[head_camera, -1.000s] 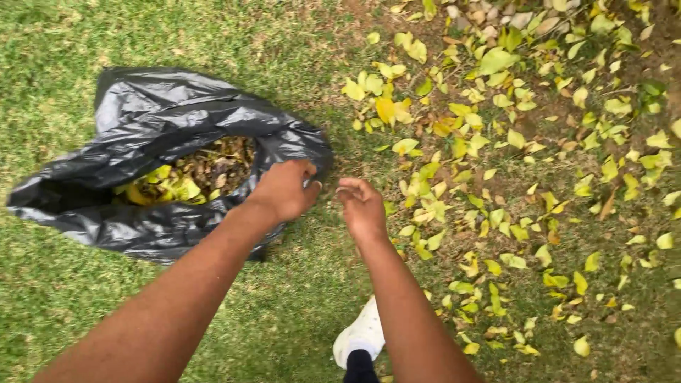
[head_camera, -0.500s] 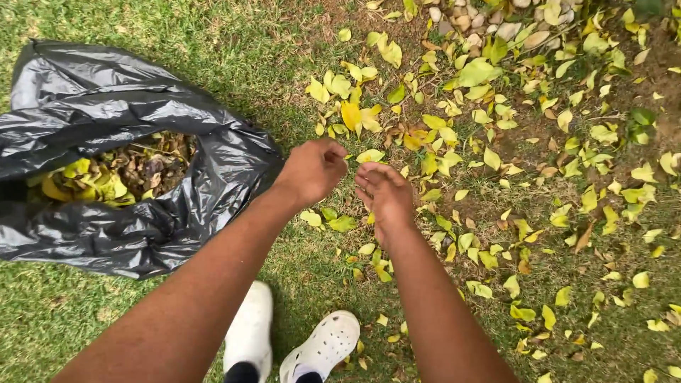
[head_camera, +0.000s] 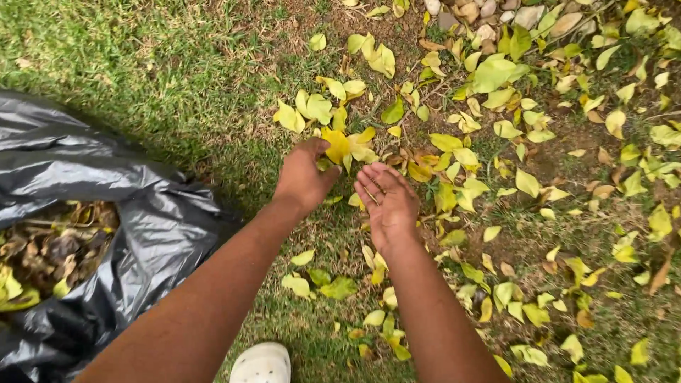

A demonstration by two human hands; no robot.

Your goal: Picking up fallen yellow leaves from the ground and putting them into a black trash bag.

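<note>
Bag: black plastic bag point(head_camera: 106, 213) lies open at left on the grass, holding brown and yellow leaves point(head_camera: 50, 248)
Left hand point(head_camera: 303, 177): knuckles up, fingers curled onto a yellow leaf point(head_camera: 339, 145)
Right hand point(head_camera: 386, 202): palm up, open, empty
Ground: grass point(head_camera: 156, 64) strewn with yellow leaves; 1 white shoe point(head_camera: 261, 363) below

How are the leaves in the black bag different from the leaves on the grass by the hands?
The leaves in the bag look mostly brown, dry and crumpled; the leaves on the grass are mostly bright yellow and green. The bag's leaves are heaped together inside the black bag; the grass ones lie scattered and flatter. Both are fallen leaves, and both lots include some yellow ones.
</note>
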